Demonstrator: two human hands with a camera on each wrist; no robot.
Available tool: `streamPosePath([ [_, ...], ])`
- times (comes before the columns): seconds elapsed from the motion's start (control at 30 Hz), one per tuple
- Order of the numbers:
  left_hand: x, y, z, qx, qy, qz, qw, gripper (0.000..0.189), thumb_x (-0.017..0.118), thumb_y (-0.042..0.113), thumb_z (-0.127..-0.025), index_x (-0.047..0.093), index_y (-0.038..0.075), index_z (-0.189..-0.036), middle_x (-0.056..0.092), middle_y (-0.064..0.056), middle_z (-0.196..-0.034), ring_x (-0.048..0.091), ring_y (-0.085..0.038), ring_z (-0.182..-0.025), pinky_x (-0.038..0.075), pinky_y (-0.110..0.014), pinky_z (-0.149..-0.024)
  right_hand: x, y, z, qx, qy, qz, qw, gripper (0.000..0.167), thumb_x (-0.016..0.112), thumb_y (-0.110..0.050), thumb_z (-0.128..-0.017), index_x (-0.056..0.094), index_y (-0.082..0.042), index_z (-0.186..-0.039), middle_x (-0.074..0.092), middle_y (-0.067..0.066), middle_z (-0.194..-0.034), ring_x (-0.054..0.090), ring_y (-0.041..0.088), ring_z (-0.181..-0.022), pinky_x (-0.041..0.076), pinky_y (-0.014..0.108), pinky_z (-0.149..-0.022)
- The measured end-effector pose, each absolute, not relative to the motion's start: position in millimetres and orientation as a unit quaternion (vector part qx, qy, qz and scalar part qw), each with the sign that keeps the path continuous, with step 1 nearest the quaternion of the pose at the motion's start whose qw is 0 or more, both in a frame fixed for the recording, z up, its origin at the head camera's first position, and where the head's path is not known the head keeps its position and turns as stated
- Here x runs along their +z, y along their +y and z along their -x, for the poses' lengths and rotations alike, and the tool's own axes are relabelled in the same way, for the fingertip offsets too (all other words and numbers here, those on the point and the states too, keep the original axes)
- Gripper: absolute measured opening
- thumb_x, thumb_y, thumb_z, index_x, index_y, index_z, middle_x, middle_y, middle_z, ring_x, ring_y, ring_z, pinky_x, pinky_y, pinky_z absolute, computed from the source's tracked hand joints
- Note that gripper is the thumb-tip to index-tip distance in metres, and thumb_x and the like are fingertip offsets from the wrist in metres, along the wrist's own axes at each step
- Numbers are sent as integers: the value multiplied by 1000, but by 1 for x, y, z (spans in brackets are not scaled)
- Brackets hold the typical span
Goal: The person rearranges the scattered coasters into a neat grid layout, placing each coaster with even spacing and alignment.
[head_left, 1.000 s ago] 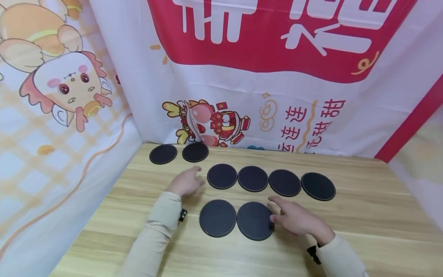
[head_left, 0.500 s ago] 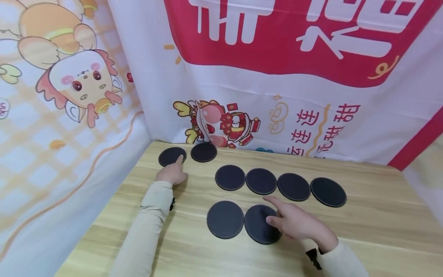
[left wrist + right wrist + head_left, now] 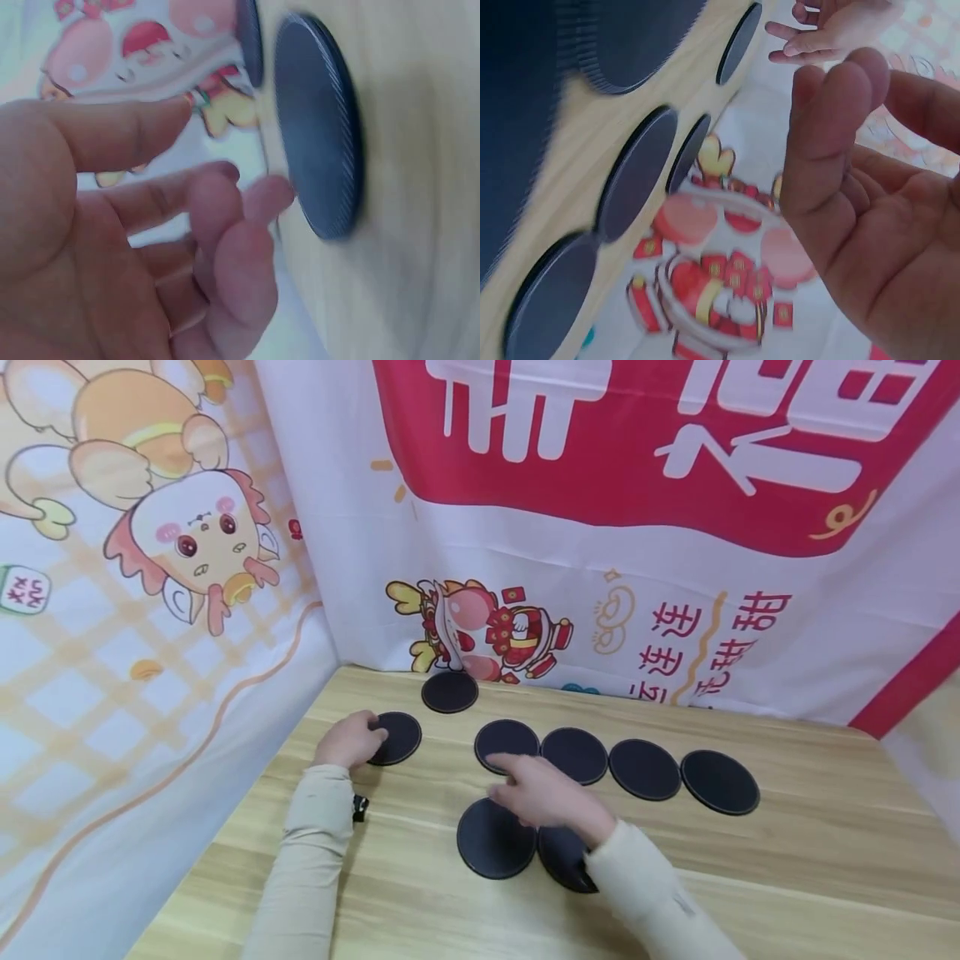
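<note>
My left hand (image 3: 348, 742) is at the left edge of a black round coaster (image 3: 399, 739) lying flat on the table. In the left wrist view the fingers are loosely bent, one fingertip right at the rim of that coaster (image 3: 319, 127), and nothing is gripped. My right hand (image 3: 551, 795) hovers with the index finger pointing left, between the near pair of coasters and the row behind. It overlaps the near right coaster (image 3: 558, 860) and a row coaster (image 3: 506, 737). In the right wrist view its loosely curled fingers (image 3: 821, 142) hold nothing.
Several coasters form a row, its right end (image 3: 720, 782) toward the table's right side. The near left coaster (image 3: 495, 843) touches its neighbour. One more coaster (image 3: 450, 691) lies at the back edge. Printed cloth (image 3: 360, 543) hangs behind and left of the wooden table (image 3: 817, 827).
The far-left coaster has come nearer me, with my left hand moving from its top to its left edge. My right hand has moved left off the near right coaster.
</note>
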State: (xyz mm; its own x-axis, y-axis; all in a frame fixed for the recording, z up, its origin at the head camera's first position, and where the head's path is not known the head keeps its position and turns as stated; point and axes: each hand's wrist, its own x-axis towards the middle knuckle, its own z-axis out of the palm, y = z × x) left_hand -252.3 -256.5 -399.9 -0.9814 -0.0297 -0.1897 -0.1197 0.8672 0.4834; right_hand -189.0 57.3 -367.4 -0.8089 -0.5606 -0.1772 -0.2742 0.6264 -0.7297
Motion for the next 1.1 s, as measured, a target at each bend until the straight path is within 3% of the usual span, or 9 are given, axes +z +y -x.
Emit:
streamPosePath([
  [0.1,-405,-267,254,216,970,67,86,52,49,26,-103,48,-10,-141,49,-35,-139,49,-52,-124,43,-61,-99,-370,27,215,-400,859,220,232,51,58,-18,-104,45,-4,-151,64,15,-74,56,18,-47,53,32,-53],
  [0.27,-415,-277,255,219,967,79,103,51,51,25,-102,53,-17,-131,53,-38,-131,55,-52,-117,46,-59,-95,-387,-20,255,-507,785,155,320,60,51,-14,-104,28,-3,-158,66,33,-101,56,19,-51,52,32,-51],
  [0.37,-420,-273,256,230,964,83,104,48,52,24,-101,56,-17,-126,57,-36,-126,59,-48,-110,49,-56,-92,-402,-40,272,-552,743,115,361,67,47,-9,-103,13,-4,-162,65,32,-89,53,18,-49,49,30,-49],
  [0.5,-420,-270,257,229,964,99,95,45,54,24,-100,61,-15,-121,62,-33,-122,62,-43,-106,51,-53,-89,-421,-61,285,-573,716,73,392,75,44,-4,-103,-2,-6,-162,58,16,-72,50,16,-47,47,27,-45],
  [0.6,-419,-270,257,231,964,103,85,43,54,24,-100,63,-15,-118,63,-31,-119,62,-43,-107,51,-52,-91,-430,-73,288,-573,709,62,406,74,45,-4,-101,3,-9,-162,58,14,-71,50,15,-47,47,26,-44],
  [0.77,-419,-268,257,246,961,109,65,44,54,24,-99,62,-15,-116,64,-32,-116,63,-42,-101,51,-52,-88,-434,-81,286,-588,697,68,405,56,49,-4,-99,26,-9,-150,58,14,-70,52,17,-48,49,28,-45],
  [0.9,-422,-273,258,257,958,116,50,47,54,26,-99,62,-16,-117,63,-34,-115,63,-42,-96,51,-52,-85,-432,-87,281,-612,688,58,386,61,52,-7,-101,18,-9,-152,58,16,-73,56,20,-49,53,31,-47],
  [1.0,-423,-275,258,279,952,118,44,50,54,28,-100,60,-17,-120,61,-35,-119,62,-46,-104,49,-54,-91,-430,-92,277,-635,684,32,356,66,52,-12,-103,11,-13,-155,59,17,-74,58,21,-49,54,32,-47],
  [1.1,-422,-275,258,320,939,117,38,50,53,28,-100,58,-16,-124,59,-35,-124,58,-47,-113,45,-55,-98,-430,-98,275,-673,673,-2,307,61,51,-15,-105,12,-13,-152,59,16,-70,57,20,-46,53,32,-44],
])
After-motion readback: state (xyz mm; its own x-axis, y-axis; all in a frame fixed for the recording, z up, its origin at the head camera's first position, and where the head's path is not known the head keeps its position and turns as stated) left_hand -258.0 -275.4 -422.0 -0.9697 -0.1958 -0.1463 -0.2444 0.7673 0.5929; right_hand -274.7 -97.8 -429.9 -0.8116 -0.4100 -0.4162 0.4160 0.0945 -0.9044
